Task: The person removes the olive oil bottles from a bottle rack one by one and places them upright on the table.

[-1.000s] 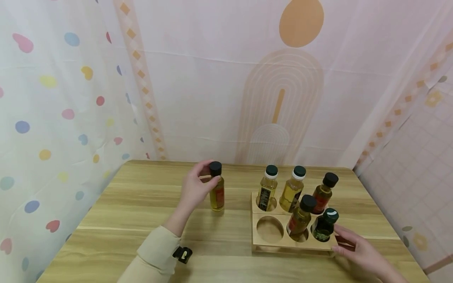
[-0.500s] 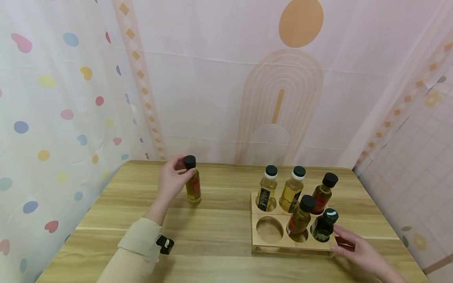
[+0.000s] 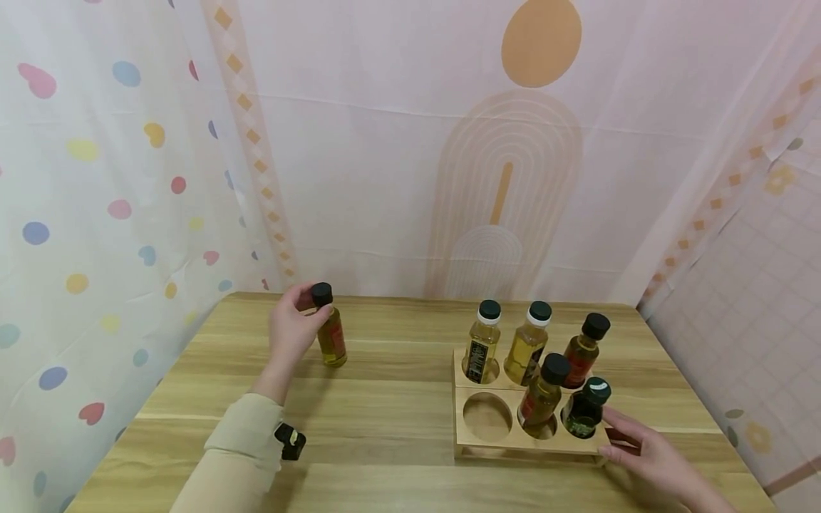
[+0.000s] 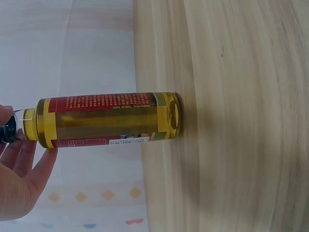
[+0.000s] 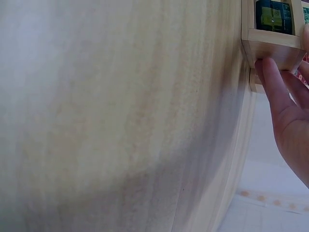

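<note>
My left hand (image 3: 296, 324) pinches an oil bottle (image 3: 332, 338) by its black cap and neck, left of the rack. The bottle stands nearly upright, its base at the tabletop. In the left wrist view, red labels and yellow oil show on the bottle (image 4: 111, 118). At the right, my right hand (image 3: 648, 456) grips the end of a wooden bottle rack (image 3: 532, 447), thumb at its front corner. The right wrist view has the fingers (image 5: 276, 87) against the rack's end (image 5: 273, 48). Several capped bottles stand in the rack; its front left hole (image 3: 487, 417) is vacant.
Both rear-row bottles with white collars, one a pale oil bottle (image 3: 482, 345), rise behind the vacant hole. A dark green-capped bottle (image 3: 585, 410) stands closest to my right hand. The wooden table (image 3: 385, 427) ends at patterned curtains (image 3: 359, 178).
My left hand has carried the oil bottle leftward, away from the rack, slowing over the last half second. The right hand and rack have kept their places.
</note>
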`<action>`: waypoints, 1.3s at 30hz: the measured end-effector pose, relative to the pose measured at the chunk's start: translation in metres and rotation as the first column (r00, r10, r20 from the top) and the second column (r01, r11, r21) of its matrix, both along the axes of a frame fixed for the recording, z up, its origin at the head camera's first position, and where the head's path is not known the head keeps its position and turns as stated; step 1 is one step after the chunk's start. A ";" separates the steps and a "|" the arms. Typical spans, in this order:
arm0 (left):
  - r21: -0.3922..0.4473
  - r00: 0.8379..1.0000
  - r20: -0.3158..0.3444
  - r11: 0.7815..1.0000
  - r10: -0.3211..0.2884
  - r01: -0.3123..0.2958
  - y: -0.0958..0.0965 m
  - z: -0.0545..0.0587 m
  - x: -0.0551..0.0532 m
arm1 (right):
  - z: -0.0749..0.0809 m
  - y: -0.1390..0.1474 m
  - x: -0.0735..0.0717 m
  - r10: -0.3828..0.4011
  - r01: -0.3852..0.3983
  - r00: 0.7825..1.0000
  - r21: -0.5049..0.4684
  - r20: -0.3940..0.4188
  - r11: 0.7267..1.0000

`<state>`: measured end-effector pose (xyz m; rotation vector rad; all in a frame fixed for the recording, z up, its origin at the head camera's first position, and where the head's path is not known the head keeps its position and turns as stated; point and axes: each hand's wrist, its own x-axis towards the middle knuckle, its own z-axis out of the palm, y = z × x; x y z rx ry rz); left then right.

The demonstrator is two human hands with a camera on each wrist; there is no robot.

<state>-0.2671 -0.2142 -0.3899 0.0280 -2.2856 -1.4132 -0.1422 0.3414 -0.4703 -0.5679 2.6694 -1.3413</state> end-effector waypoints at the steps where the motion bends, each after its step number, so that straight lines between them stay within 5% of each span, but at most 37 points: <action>1: -0.005 1.000 0.002 1.000 0.008 -0.008 -0.001 0.000 0.000 | 0.000 0.000 0.000 0.002 -0.002 1.000 -0.001 0.001 1.000; 20: -0.031 0.995 0.008 0.994 0.101 -0.100 -0.024 -0.001 -0.002 | -0.002 0.000 0.001 0.025 -0.025 1.000 -0.006 -0.002 1.000; 39: -0.079 0.998 -0.035 0.996 0.046 -0.049 -0.036 -0.005 0.001 | 0.000 0.000 -0.001 0.013 -0.013 1.000 0.009 -0.015 1.000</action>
